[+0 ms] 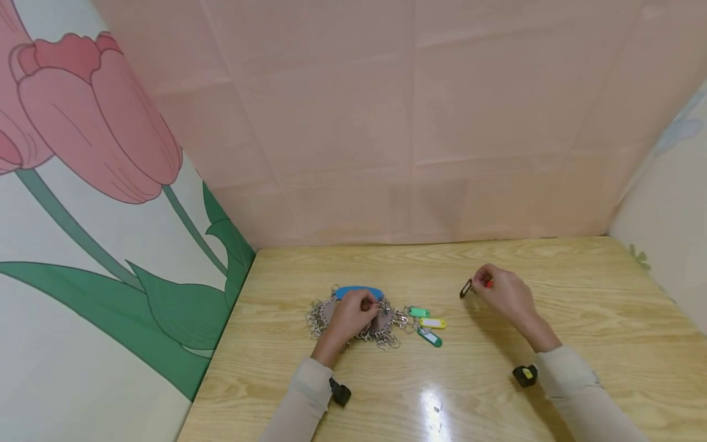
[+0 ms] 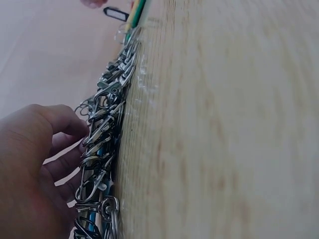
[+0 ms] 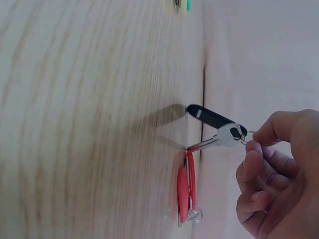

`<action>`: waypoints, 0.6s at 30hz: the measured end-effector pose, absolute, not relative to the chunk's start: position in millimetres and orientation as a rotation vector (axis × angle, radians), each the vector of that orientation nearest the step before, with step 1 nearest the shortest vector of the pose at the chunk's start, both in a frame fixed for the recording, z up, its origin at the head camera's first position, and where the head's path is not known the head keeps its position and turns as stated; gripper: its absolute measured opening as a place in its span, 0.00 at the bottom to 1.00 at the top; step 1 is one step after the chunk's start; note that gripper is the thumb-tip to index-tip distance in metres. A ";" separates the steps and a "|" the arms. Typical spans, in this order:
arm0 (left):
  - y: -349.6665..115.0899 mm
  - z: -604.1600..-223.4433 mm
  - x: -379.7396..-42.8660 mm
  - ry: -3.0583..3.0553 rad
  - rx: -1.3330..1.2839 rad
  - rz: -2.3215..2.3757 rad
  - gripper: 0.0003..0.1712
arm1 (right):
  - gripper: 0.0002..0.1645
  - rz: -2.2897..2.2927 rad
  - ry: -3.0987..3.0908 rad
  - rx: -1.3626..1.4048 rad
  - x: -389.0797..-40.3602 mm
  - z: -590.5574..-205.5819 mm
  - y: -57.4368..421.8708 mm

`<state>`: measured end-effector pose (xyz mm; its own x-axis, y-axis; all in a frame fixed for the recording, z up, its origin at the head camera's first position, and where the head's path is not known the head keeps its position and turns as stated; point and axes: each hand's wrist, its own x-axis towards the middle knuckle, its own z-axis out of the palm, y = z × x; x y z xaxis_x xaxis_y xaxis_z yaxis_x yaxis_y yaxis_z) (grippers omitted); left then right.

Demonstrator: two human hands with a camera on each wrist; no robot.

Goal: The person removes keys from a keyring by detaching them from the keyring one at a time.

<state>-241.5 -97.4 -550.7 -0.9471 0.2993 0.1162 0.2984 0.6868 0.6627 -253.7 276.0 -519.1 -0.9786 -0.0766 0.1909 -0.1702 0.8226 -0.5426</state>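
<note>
A grey-brown flat holder (image 1: 329, 309) with a blue strip (image 1: 359, 289) lies on the table, ringed by many metal snap clips (image 2: 105, 119). My left hand (image 1: 349, 316) is over it, thumb and forefinger pinched at a clip on its edge; the exact grip is partly hidden. To the right, my right hand (image 1: 507, 294) pinches a small ring carrying a silver key (image 3: 227, 137) and a black key tag (image 3: 212, 118), held up just off the table. Red key tags (image 3: 184, 191) lie near that hand, mostly covered by it in the head view.
Beside the holder's right edge lie a light green tag (image 1: 418, 312), a yellow tag (image 1: 432, 323) and a dark green tag (image 1: 430, 337). A pink sheet (image 1: 409, 153) rises behind the wooden table (image 1: 469, 399), and a tulip-painted wall (image 1: 99, 123) borders its left.
</note>
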 end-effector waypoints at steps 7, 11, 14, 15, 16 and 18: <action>-98.0 -551.0 -241.0 2.865 0.510 1.154 0.05 | 0.10 0.881 -2.891 0.160 -256.0 -520.8 284.3; -98.9 -551.0 -241.1 2.856 0.511 1.162 0.05 | 0.12 0.902 -2.927 0.137 -256.7 -522.0 287.3; -99.2 -550.8 -241.0 2.852 0.512 1.164 0.05 | 0.14 0.902 -2.942 0.119 -258.2 -524.6 290.1; -99.1 -550.8 -240.9 2.854 0.511 1.162 0.05 | 0.14 0.895 -2.944 0.112 -258.9 -525.7 291.3; -99.1 -550.8 -240.9 2.853 0.509 1.162 0.05 | 0.14 0.888 -2.947 0.104 -259.4 -526.9 292.4; -99.0 -550.7 -240.9 2.854 0.506 1.160 0.05 | 0.14 0.875 -2.948 0.095 -260.7 -529.2 295.0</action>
<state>-240.9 -99.0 -550.7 -0.9473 0.3036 0.1023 0.2889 0.6716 0.6823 -260.7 295.0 -529.2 -0.9959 -0.0405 0.0804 -0.0778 0.8366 -0.5423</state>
